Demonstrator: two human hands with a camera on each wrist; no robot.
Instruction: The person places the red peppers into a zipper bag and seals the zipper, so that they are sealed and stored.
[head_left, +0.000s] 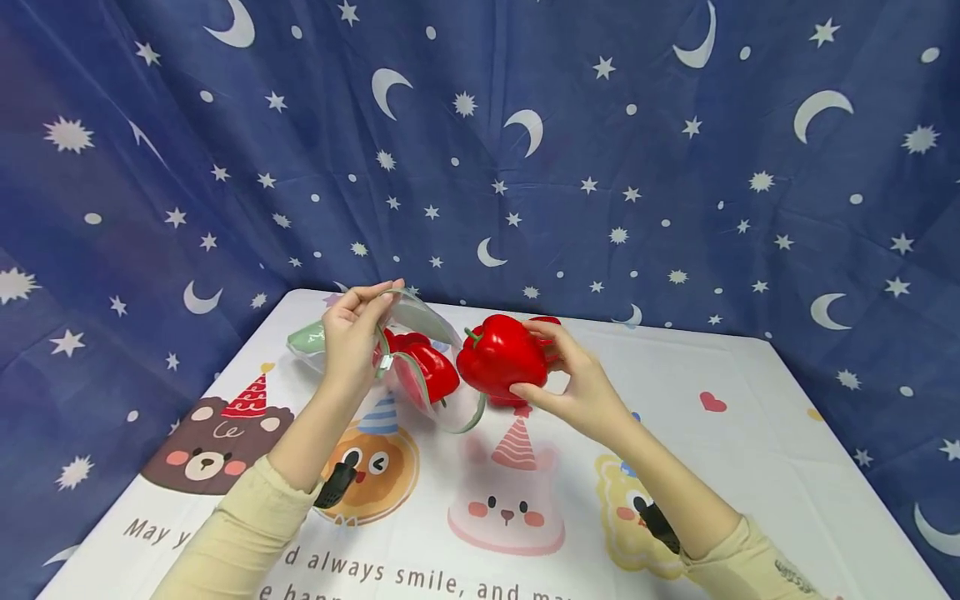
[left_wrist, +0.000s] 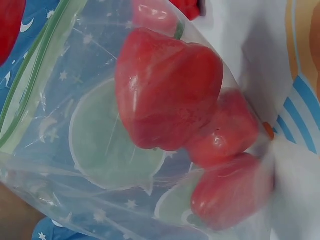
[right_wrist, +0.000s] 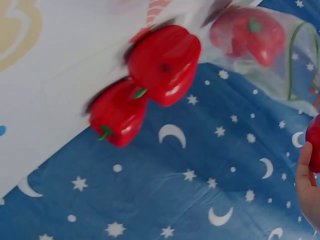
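Note:
My left hand [head_left: 351, 337] pinches the upper rim of a clear zip bag [left_wrist: 37, 175] with a green edge, and the bag's mouth gapes toward the right. Several red bell peppers [left_wrist: 167, 90] show through its plastic in the left wrist view. Beside the mouth, my right hand [head_left: 581, 383] grips another red bell pepper [head_left: 501, 357] with a green stem, thumb below and fingers behind. Two more peppers lie together on the table in the right wrist view, a larger one [right_wrist: 165, 65] and a smaller one [right_wrist: 117, 114]; in the head view the held pepper largely hides them.
A white tablecloth [head_left: 750, 450] with printed cartoon animals and lettering covers the table. Behind it hangs a blue curtain [head_left: 570, 225] with moons and stars. The green-printed end of the bag spreads out at the left, behind my left wrist.

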